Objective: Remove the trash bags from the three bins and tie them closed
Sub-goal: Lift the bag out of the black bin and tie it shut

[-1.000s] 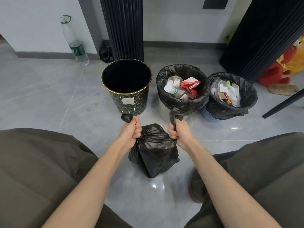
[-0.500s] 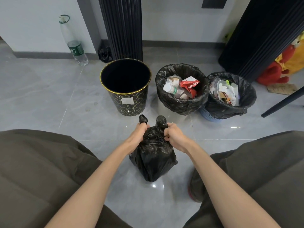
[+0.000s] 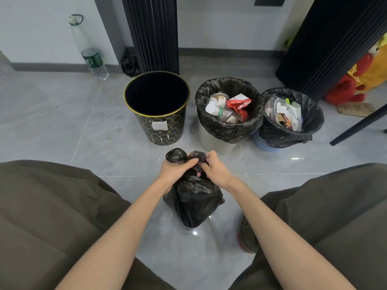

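**First bag: hands are closing in for another pass at the knot**

A second ago the two hands were pulling the bag's gathered ends wide apart and taut. Now they are meeting over the neck of the first trash bag point(image 3: 194, 204), which is sitting on the floor point(image 3: 62, 122) between the person's knees, just in front of the bins.

The left hand point(image 3: 177, 171) is gripping one twisted end point(image 3: 176, 155), which is poking up past its knuckles. The right hand point(image 3: 215, 171) is pinching the other end point(image 3: 200, 156) and bringing it across toward the left; the fingers of both are curling round plastic, neither is lying open.

Judging by that, one cinch is probably already in and a second crossing is being started to lock it. Whether the knot is holding cannot be told, since the hands are covering it.

For the task, the black-and-gold bin point(image 3: 167, 132) is standing unlined, so its bag is the one out. The middle bin's bag point(image 3: 228, 132) and the right bin's bag point(image 3: 293, 137) are still sitting in place, open and full of rubbish, well apart from the hands.
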{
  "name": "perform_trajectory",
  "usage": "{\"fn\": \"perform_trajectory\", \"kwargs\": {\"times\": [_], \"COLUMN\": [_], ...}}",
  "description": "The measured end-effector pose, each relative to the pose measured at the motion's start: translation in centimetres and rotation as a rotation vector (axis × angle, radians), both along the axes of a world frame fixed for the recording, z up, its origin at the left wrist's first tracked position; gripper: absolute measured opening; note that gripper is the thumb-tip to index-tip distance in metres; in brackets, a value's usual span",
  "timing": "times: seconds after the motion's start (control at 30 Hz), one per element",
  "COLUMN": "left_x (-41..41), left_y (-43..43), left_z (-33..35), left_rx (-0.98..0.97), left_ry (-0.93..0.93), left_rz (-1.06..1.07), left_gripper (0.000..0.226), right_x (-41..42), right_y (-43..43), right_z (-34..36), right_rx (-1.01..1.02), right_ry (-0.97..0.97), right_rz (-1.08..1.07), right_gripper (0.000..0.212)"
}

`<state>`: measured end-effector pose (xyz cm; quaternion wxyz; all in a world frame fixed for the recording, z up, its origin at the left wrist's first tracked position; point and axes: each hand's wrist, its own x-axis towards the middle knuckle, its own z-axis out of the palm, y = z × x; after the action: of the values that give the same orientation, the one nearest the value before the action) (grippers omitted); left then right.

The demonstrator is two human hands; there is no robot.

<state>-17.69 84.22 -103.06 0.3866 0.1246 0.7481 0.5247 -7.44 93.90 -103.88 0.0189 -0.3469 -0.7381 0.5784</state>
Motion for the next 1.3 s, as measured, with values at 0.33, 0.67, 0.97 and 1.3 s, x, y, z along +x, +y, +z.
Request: {"fn": "perform_trajectory", "kwargs": {"times": [0.33, 0.67, 0.97, 1.3], "left_x": [-1.2, -1.8, -0.3, 0.1], "left_y": [0.5, 0.4, 0.3, 0.4], "left_z": [0.2, 0.3, -1.0, -1.0], "left_rx": [0.054, 0.013, -0.046, -0.156], "left_ry": [-0.144, -0.24, 0.152, 0.513], "left_rz": [0.295, 0.127, -0.262, -0.464], "left_gripper": [0.028, 0.017, 0.034, 0.042], "right_x": [0.8, 0.9, -0.2, 0.0], "right_y": [0.0, -0.5, -1.1, -0.9], "right_z": [-0.7, -1.0, -0.9, 0.3], "right_rx": [0.057, -0.652, -0.181, -0.279], "right_ry": [-0.077, 0.315, 0.091, 0.152], "right_rz": [0.163, -0.509, -0.468, -0.153], "right_gripper": [0.019, 0.027, 0.034, 0.032]}}
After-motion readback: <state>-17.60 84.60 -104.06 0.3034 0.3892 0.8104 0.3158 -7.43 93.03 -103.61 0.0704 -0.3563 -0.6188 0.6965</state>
